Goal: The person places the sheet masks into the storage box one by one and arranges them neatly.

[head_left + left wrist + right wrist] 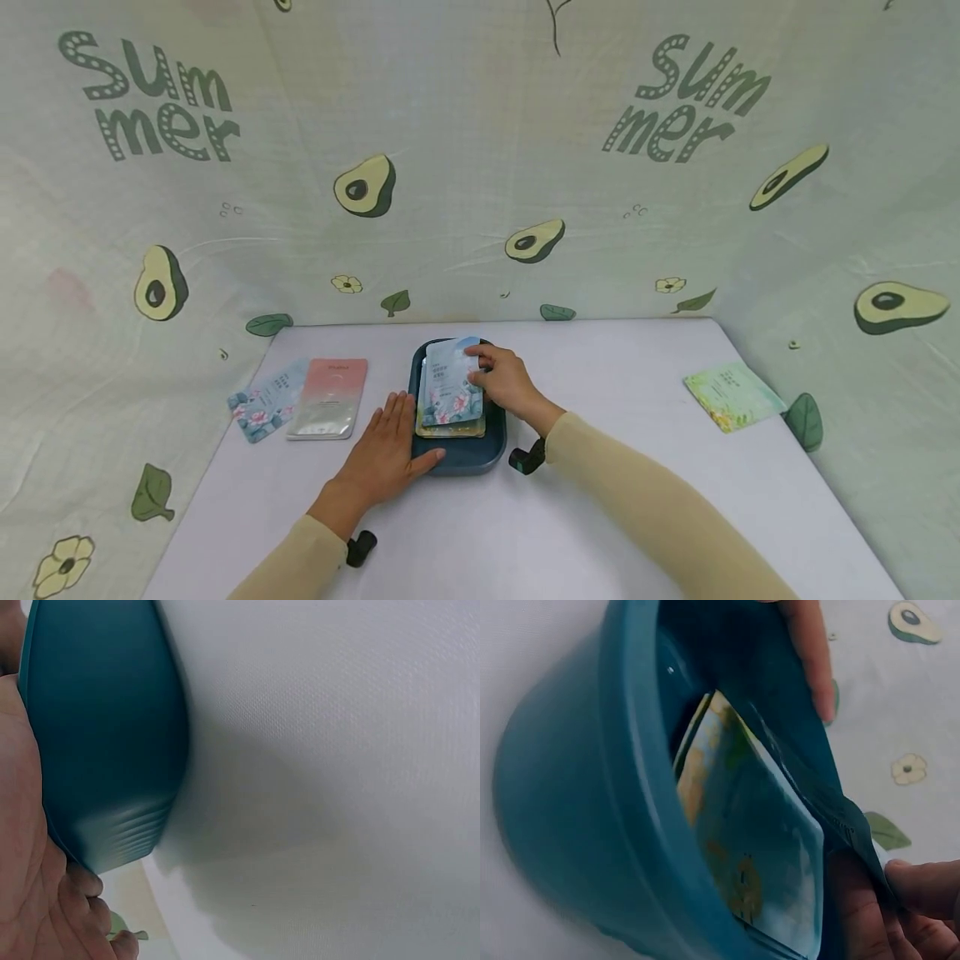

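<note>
Near the left edge of the white tabletop [600,517] lie two sachets side by side, a blue floral sachet [264,402] and a pink sachet [330,398], the pink one overlapping the blue one's right side. Just to their right the left hand [384,454] lies flat with fingers straight, palm on the tabletop and thumb against the near left corner of the dark teal tray [491,454]; it grips nothing. The tray sits around the middle of the tabletop, towards the back edge, and holds a small stack of sachets. The right hand [506,385] reaches over the tray and pinches the top sachet [448,385] by its right edge, with that sachet's far end lifted off the yellow-edged sachet [450,431] beneath it. Well apart, close to the right edge, lies a green sachet [733,396].

The likely trouble is the slick top sachet slipping from the pinch or dragging the lower ones askew, since they lie loose. The tray could also slide if the flat left hand eases off. The green sachet is near enough to the right edge to be knocked off by a careless sleeve. Open room is generous in front of the tray and between it and the green sachet; the space between the tray and the pink sachet is tighter.
</note>
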{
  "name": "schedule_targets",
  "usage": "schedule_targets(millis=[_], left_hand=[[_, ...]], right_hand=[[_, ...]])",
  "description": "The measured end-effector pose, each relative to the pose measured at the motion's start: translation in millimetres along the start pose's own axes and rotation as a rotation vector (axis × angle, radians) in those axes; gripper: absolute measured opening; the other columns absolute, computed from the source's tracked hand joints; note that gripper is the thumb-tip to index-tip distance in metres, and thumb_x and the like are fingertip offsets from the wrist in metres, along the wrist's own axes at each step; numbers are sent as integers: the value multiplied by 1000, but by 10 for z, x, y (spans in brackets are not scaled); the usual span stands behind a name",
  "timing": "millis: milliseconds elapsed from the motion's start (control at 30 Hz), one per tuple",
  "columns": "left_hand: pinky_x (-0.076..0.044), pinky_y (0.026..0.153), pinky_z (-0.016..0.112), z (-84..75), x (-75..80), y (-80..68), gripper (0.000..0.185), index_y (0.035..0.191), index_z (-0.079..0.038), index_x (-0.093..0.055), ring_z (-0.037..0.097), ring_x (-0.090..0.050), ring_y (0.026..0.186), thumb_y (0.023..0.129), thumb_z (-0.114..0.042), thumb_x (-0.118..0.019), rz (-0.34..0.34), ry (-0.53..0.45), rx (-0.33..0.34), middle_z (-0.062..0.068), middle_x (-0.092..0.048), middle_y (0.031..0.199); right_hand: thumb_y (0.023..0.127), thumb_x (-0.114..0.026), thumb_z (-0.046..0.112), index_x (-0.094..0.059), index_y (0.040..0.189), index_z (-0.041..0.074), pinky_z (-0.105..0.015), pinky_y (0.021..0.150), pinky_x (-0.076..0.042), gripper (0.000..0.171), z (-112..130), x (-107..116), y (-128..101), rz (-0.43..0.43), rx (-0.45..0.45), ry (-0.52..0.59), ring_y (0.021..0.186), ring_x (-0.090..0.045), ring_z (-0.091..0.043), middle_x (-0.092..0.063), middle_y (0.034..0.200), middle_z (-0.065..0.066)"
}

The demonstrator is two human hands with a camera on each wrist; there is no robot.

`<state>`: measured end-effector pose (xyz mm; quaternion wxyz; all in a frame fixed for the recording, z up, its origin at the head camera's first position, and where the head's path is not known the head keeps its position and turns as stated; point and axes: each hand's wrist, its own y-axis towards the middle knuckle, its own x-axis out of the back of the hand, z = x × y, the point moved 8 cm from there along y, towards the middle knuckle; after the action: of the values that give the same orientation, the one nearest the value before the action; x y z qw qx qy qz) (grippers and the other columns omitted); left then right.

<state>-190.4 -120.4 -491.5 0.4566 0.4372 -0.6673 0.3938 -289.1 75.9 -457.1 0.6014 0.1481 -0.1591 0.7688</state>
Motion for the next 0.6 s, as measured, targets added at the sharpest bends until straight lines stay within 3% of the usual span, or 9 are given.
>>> schedule_targets(millis=[267, 467, 600], left_hand=[[-17, 131, 59, -1, -4, 1, 109, 166, 6, -13, 42, -9, 164, 100, -72, -52, -12, -12, -10, 25, -14, 175], [-18, 130, 60, 5, -5, -1, 110, 166, 7, -13, 42, -9, 163, 100, -72, -52, -14, -17, -18, 25, -15, 175], [-18, 130, 60, 4, -3, 1, 109, 166, 7, -13, 43, -10, 163, 100, -72, -51, -19, -14, -23, 25, -15, 175]], right_hand=[[99, -72, 9, -69, 139, 14, -29, 60, -61, 40, 37, -163, 31, 15, 28, -116, 87, -72, -19, -69, 130, -20], [98, -73, 10, -68, 139, 10, -30, 65, -60, 41, 55, -192, 65, 37, 66, -264, 71, -73, -17, -73, 126, -21], [97, -75, 10, -68, 139, 9, -39, 78, -63, 43, 74, -183, 90, 40, 84, -349, 87, -74, -22, -74, 125, -18]])
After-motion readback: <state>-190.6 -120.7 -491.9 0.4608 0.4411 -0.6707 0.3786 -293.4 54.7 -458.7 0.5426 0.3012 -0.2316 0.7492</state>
